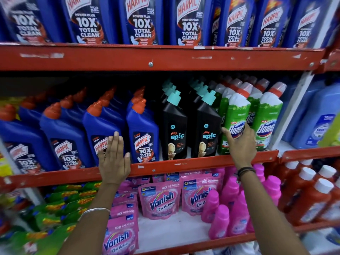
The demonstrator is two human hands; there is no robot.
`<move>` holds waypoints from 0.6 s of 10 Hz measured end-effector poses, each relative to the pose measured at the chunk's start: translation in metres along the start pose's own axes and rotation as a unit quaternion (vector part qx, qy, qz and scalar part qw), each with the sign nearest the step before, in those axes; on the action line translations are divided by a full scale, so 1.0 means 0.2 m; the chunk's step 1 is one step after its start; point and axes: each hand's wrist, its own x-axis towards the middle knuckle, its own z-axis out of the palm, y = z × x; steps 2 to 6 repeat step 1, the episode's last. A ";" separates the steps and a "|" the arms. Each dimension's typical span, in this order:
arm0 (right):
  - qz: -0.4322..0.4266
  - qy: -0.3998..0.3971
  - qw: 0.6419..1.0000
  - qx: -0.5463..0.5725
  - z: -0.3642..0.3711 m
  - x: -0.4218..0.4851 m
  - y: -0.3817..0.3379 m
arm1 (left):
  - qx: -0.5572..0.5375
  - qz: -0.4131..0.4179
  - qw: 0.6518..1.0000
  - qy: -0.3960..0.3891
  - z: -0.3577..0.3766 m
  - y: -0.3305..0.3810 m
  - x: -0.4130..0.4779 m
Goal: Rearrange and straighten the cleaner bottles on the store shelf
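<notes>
The middle shelf (184, 162) carries rows of cleaner bottles. From the left stand blue Harpic bottles (143, 131) with orange caps, then two rows of black Spic bottles (174, 129) with teal caps, then green Domex bottles (235, 116) with red-and-white caps. My left hand (114, 161) is flat and open, fingers up, in front of a blue Harpic bottle (100, 131) at the shelf's front edge. My right hand (241, 140) reaches to the front green Domex bottle, fingers spread over its label, thumb near the right Spic bottle (207, 129). Whether it grips the bottle is unclear.
The top shelf (165, 57) carries large blue Harpic bottles (141, 21). Below are pink Vanish pouches (160, 201), pink bottles (230, 199), red bottles (312, 197) at right and green packs (60, 208) at left. Light-blue bottles (316, 118) stand beyond a white upright (292, 107).
</notes>
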 end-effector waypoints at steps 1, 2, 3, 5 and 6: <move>-0.012 0.047 0.998 0.037 0.00 -0.08 0.00 | -0.039 0.008 0.999 -0.017 -0.04 0.05 0.02; -0.012 0.047 0.998 0.037 0.00 -0.08 0.00 | -0.039 0.008 0.999 -0.017 -0.04 0.05 0.02; -0.012 0.047 0.998 0.037 0.00 -0.08 0.00 | -0.039 0.008 0.999 -0.017 -0.04 0.05 0.02; -0.012 0.047 0.998 0.037 0.00 -0.08 0.00 | -0.039 0.008 0.999 -0.017 -0.04 0.05 0.02; -0.012 0.047 0.998 0.037 0.00 -0.08 0.00 | -0.039 0.008 0.999 -0.017 -0.04 0.05 0.02</move>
